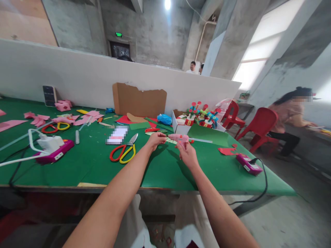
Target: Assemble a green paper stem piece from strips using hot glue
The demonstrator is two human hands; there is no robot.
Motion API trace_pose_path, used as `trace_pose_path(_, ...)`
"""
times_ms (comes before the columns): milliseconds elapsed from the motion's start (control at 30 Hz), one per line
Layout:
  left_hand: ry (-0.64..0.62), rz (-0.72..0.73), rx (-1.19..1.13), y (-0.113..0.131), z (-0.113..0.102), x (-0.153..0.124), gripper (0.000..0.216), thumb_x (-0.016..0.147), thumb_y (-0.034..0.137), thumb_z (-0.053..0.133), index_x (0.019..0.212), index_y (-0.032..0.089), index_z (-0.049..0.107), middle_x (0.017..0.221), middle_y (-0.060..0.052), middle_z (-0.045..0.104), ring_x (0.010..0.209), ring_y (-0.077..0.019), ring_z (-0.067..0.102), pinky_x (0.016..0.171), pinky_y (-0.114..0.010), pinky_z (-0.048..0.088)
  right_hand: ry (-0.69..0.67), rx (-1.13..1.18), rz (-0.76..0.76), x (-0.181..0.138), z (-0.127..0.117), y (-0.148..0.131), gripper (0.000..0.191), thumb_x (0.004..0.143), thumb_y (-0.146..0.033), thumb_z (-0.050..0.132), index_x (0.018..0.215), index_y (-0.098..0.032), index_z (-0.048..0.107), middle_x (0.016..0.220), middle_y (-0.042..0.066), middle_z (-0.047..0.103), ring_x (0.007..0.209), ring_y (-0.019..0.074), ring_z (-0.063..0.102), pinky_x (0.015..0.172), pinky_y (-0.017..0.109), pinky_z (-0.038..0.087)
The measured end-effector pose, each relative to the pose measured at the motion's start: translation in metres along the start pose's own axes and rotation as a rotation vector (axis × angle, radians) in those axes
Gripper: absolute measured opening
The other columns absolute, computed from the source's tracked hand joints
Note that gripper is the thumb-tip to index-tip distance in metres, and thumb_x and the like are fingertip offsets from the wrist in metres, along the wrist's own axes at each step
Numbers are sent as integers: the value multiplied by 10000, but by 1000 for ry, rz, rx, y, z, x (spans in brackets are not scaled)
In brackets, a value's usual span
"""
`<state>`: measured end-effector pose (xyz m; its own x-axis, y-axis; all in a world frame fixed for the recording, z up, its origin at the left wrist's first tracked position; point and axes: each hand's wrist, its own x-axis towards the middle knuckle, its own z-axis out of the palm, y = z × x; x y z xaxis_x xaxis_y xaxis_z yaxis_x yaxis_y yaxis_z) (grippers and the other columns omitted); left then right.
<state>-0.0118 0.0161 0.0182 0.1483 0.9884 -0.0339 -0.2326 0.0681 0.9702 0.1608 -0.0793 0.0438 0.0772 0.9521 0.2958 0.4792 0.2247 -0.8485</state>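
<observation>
My right hand [188, 155] is wrapped round the handle of a pink hot glue gun [181, 138]. A clear glue stick [203, 140] sticks out of its back end, to the right. The nozzle points left at the fingertips of my left hand [156, 140]. Those fingers are pinched together, and what they hold is too small to make out. A green accordion-folded paper strip [162, 131] shows right beyond them; whether they touch it I cannot tell. Scissors with red and yellow handles [126, 151] lie left of my left hand.
A white box [178, 128] of colourful paper figures stands behind the glue gun. Purple power strips lie left [58, 153] and right [248, 164], with cables. A phone [117, 134], pink paper pieces [89, 117] and a second pair of scissors [55, 127] lie leftward. Another person [292, 113] sits at right.
</observation>
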Motion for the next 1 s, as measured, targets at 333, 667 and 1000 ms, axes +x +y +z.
trace_pose_path(333,10,6,15,1,0,0,319,519,86,862,722,121,619,601,0,622,536,-96,571,591,-253,476,39,-78,-78,-1,-1,5,335,840,-498,527,949,-205,645,750,69,697,733,242,668,646,318,499)
trace_pose_path(667,17,-10,-1,2,1,-1,291,535,62,833,722,118,617,592,-4,624,539,-99,574,593,-253,473,43,-239,-107,1,-1,7,343,879,-452,490,1032,-190,651,857,101,723,806,249,670,758,335,494)
trace_pose_path(1000,31,-7,22,4,4,-3,279,547,54,813,735,117,616,584,7,618,531,-90,569,583,-239,463,34,-290,-91,1,1,6,365,906,-383,495,1172,-166,619,955,118,739,893,257,689,810,329,498)
